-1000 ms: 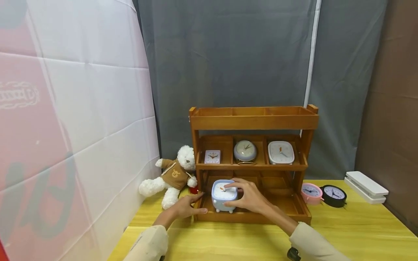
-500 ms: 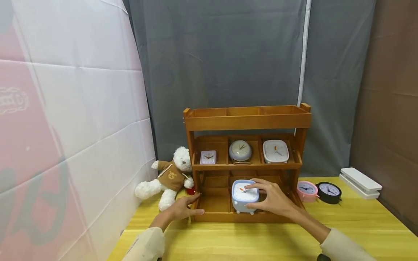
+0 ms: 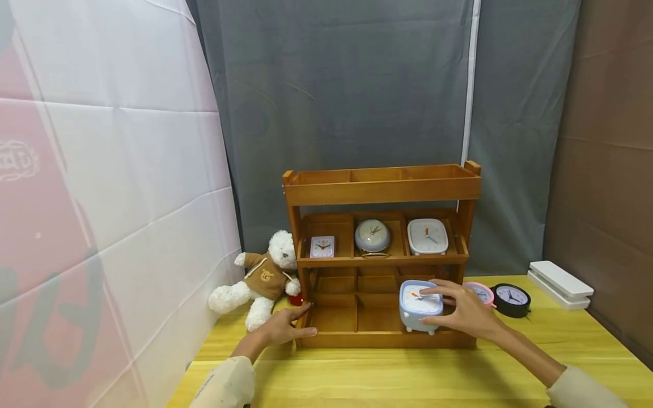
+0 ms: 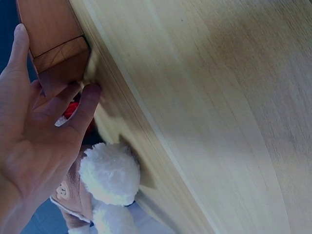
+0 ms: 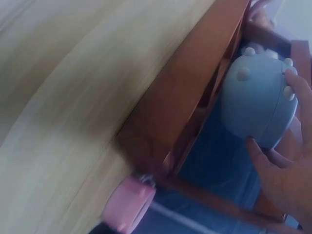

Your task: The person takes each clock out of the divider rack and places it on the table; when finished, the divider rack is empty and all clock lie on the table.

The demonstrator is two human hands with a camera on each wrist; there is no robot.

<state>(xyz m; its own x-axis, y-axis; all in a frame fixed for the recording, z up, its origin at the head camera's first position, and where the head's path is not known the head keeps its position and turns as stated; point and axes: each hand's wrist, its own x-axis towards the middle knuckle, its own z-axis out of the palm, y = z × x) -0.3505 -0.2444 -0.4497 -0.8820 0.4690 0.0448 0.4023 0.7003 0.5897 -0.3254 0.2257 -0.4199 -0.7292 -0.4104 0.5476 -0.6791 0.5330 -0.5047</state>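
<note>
A light-blue alarm clock with a white face and small round feet is pinched between the thumb and fingers of my right hand. It overlaps the right part of the bottom tier of a brown wooden shelf. The right wrist view shows the clock's rounded back, with a fingertip and thumb on its sides. My left hand grips the shelf's lower left corner, thumb at the front and fingers round the side. In the left wrist view that corner sits between thumb and fingers.
On the middle tier stand a small square clock, a round clock and a white clock. A teddy bear leans at the left. Pink and black clocks and a white object lie right.
My right hand has carried the blue clock rightward along the bottom tier, from its left compartment past the middle. The left hand has stayed at the shelf corner. The head view has shifted slightly.
</note>
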